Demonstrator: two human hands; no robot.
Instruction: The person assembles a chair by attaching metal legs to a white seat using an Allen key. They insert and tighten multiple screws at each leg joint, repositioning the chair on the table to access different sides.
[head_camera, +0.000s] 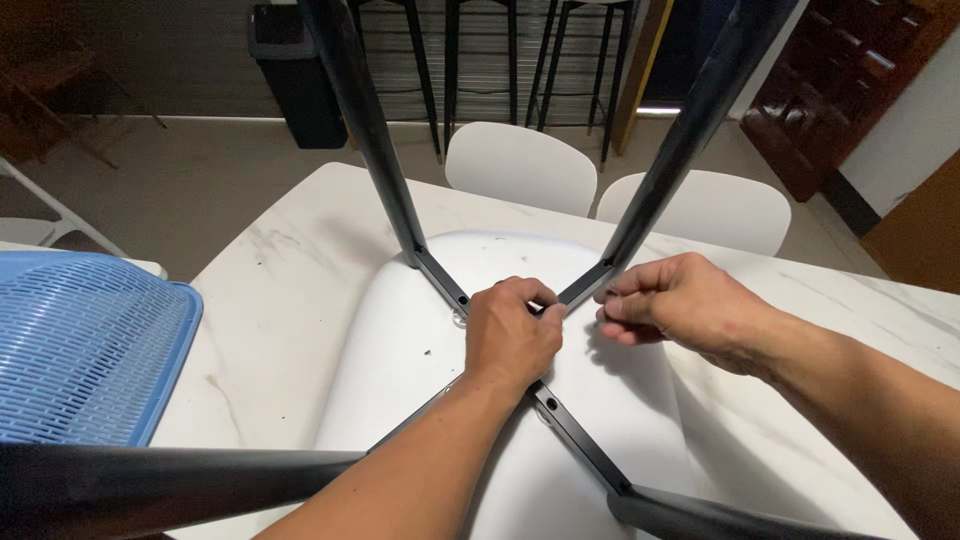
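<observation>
both hands, left hand (512, 338) and right hand (672, 305), pinch at the black leg frame (580, 440) centre on an upturned white chair seat (400, 360) lying on a marble table (270, 290).

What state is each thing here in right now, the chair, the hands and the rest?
Chair seat: upside down on the table, legs up.
Black legs: fixed to a cross frame, pointing upward.
Left hand: closed over the frame's centre.
Right hand: fingers pinched together beside the centre; what it holds cannot be seen.
Table: bearing the seat.
Blue basket: lying at the table's left edge.
Two white chairs: upright behind the table.
Bin: lid shut.
</observation>
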